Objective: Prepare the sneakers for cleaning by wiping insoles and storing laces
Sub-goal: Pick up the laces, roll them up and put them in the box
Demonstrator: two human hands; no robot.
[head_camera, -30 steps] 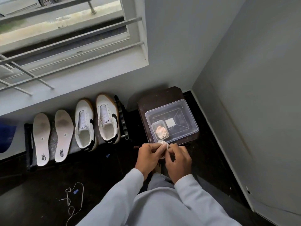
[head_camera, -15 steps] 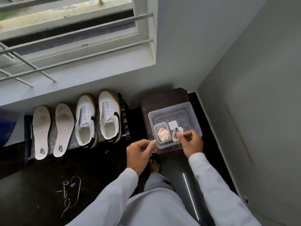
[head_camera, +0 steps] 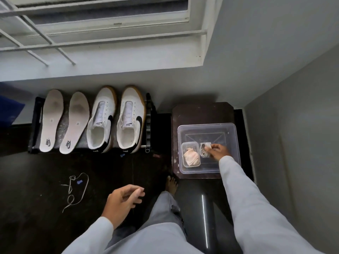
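Now dark surface in corner below barred window carries clear box. Right hand fingers pinch coiled lace inside box, beside cloth tub. Left hand, fingers loose and empty, hangs lower than half-second ago.

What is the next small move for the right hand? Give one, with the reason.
Probably release the coiled lace and withdraw the right hand. It pinches the coil low inside the clear container, beside the small tub with the cloth, so the lace seems stowed. A second lace lies loose on the floor near the open left hand.
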